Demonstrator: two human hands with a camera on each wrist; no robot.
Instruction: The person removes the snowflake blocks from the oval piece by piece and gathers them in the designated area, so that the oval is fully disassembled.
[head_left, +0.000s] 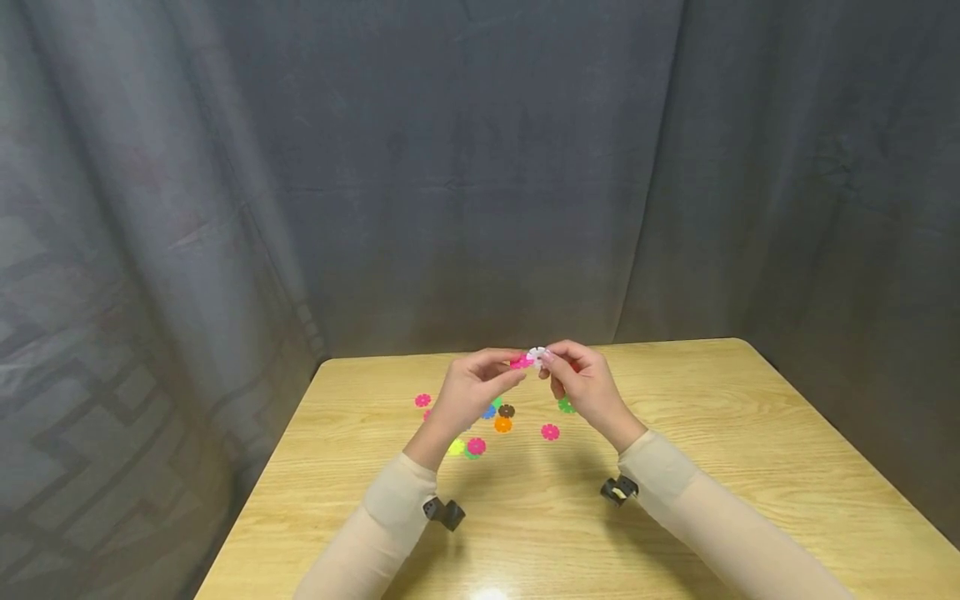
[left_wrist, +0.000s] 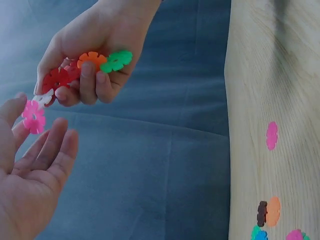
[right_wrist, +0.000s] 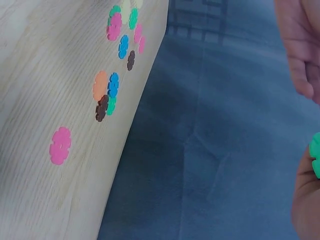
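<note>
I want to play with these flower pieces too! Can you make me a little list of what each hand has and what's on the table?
left hand: pinches a pink flower piece
right hand: holds a joined chain of white, red, orange and green flower pieces
where: both hands raised above the table, pieces nearly meeting
on table: loose flower pieces in pink, orange, brown, blue, green, yellow

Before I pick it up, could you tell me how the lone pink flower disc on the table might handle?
The pink disc lies flat on the wooden table, so it probably won't roll. It looks thin and light, likely stiff plastic. Its low edge may be fiddly to pinch.
</note>
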